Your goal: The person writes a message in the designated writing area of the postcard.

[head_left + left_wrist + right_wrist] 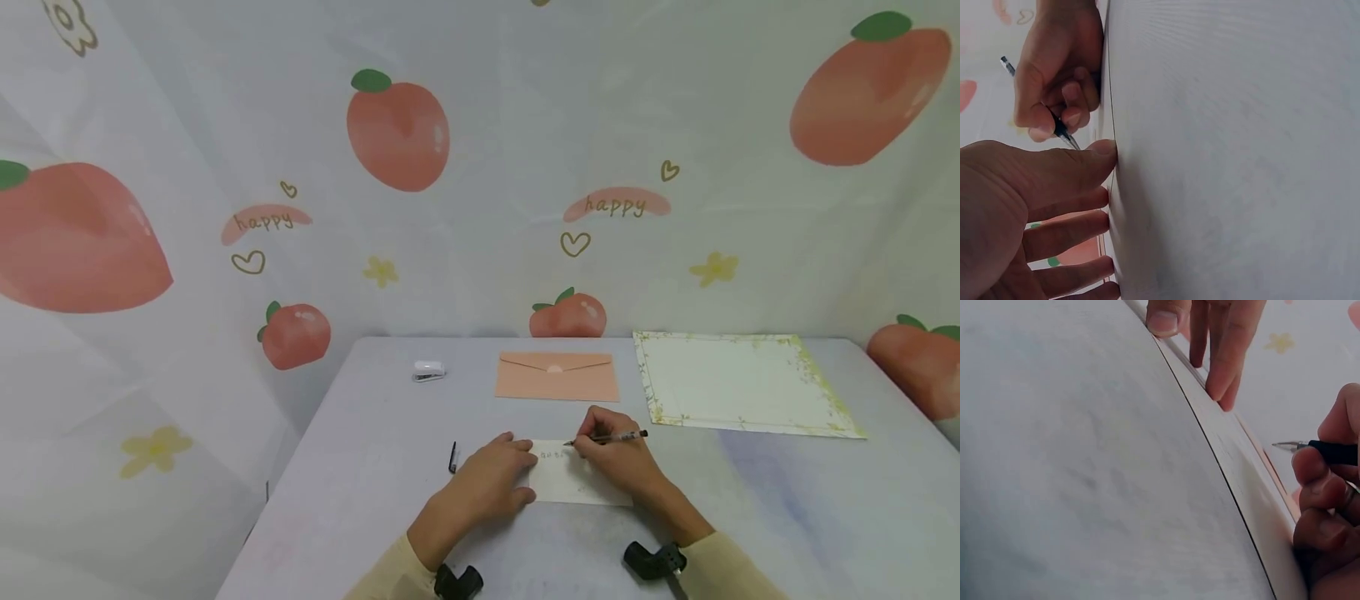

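Observation:
A small cream card [573,483] lies on the table with a short row of handwriting near its top edge. My right hand [622,458] grips a dark pen [622,436], its tip over the upper part of the card. In the right wrist view, the metal pen tip [1285,445] shows a little above the paper, with the fingers curled round the barrel. My left hand [491,479] rests at the card's left edge, fingertips and thumb spread along it. In the left wrist view, its thumb [1079,169] presses at the near edge, fingers nearly straight.
A black pen cap [453,457] lies left of my left hand. Farther back are a white stapler [429,372] and a peach envelope [555,385]. At the right back lies a large sheet with a floral border [735,379]. A fruit-patterned cloth [465,250] hangs behind the table.

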The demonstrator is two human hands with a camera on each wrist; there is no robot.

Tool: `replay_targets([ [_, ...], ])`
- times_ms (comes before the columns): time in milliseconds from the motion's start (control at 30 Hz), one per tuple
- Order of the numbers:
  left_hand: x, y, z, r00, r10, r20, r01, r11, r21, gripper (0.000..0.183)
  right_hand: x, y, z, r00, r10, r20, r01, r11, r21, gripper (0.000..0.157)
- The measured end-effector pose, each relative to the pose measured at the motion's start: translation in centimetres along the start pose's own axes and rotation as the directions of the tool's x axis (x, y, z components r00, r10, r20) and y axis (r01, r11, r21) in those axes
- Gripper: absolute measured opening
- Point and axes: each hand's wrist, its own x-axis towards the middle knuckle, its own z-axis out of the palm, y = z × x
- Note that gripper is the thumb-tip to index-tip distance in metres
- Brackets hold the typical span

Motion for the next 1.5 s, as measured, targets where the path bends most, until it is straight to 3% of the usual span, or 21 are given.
replay_targets([
  [267,0.0,-0.6,-0.4,0.998,0.065,-0.017,-0.065,0.998,-0.015,0.045,0.3,-0.2,-1.1,0.999,0.039,0.004,-0.039,0.998,0.057,0.009],
  [500,-1.6,-2.0,-1.6,0.994,0.057,-0.091,-0.069,0.989,-0.128,0.045,-0.7,-0.7,-2.4,0.994,0.098,0.041,-0.103,0.984,0.146,0.005],
  [600,-2.7,-3.1,-2.2,0.993,0.037,-0.108,-0.062,0.970,-0.233,0.045,-1.4,-0.9,-3.4,0.991,0.118,0.062,-0.128,0.971,0.200,0.006],
  [867,-5.9,-6.2,-3.9,0.993,-0.035,-0.117,-0.023,0.888,-0.460,0.047,-4.6,-1.1,-6.6,0.993,0.098,0.066,-0.113,0.956,0.271,0.016],
  [1067,-8.1,-8.1,-4.5,0.992,-0.067,-0.105,-0.011,0.793,-0.609,0.049,-6.7,-0.8,-8.3,0.992,0.083,0.096,-0.115,0.912,0.393,0.010],
  [1200,-9.2,-9.2,-4.7,0.991,-0.118,-0.055,0.046,0.711,-0.702,0.051,-7.8,-0.2,-9.3,0.987,0.087,0.138,-0.144,0.863,0.484,0.016],
  [1300,-9.9,-9.8,-4.8,0.985,-0.172,-0.013,0.100,0.632,-0.769,0.055,-8.8,0.2,-10.0,0.981,0.083,0.178,-0.167,0.831,0.531,0.024],
  [1400,-10.6,-10.4,-5.0,0.977,-0.212,0.019,0.137,0.554,-0.821,0.059,-9.6,0.6,-10.8,0.973,0.086,0.213,-0.193,0.810,0.554,0.028],
  [1500,-11.1,-11.1,-5.1,0.973,-0.227,0.037,0.149,0.499,-0.854,0.061,-10.4,1.0,-11.5,0.966,0.083,0.247,-0.212,0.798,0.564,0.029],
])
